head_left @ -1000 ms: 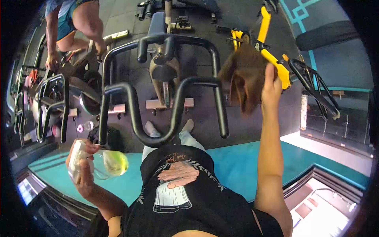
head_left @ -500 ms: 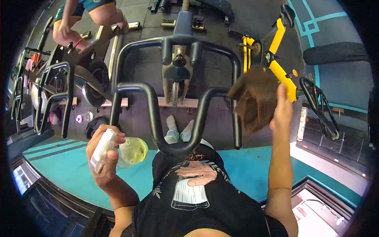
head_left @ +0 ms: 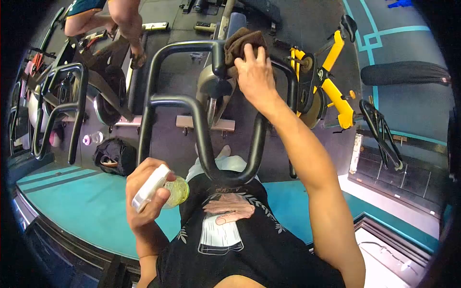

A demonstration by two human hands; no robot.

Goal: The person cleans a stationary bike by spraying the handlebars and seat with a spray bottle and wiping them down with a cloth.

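My left hand (head_left: 148, 192) is wrapped round the white trigger head of a spray bottle (head_left: 176, 192) with yellow-green liquid, low at the left of the handlebar. My right hand (head_left: 255, 72) presses a brown cloth (head_left: 242, 42) on the far middle part of the black handlebar (head_left: 204, 129), beside its upright grip. The cloth hides the part of the bar under it. The handlebar stands between my body and the bike's frame, its near loop close to my black shirt.
Another person's bare legs (head_left: 126, 21) show at the upper left, by another exercise bike (head_left: 103, 91). A yellow bike (head_left: 338, 98) stands at the right. A black bag (head_left: 115, 156) and a pink-capped bottle (head_left: 93, 138) lie on the floor at the left.
My right hand has moved left and forward with the cloth, from beside the handlebar onto its far middle part. My left hand and the spray bottle have shifted slightly right. The other person's legs have moved.
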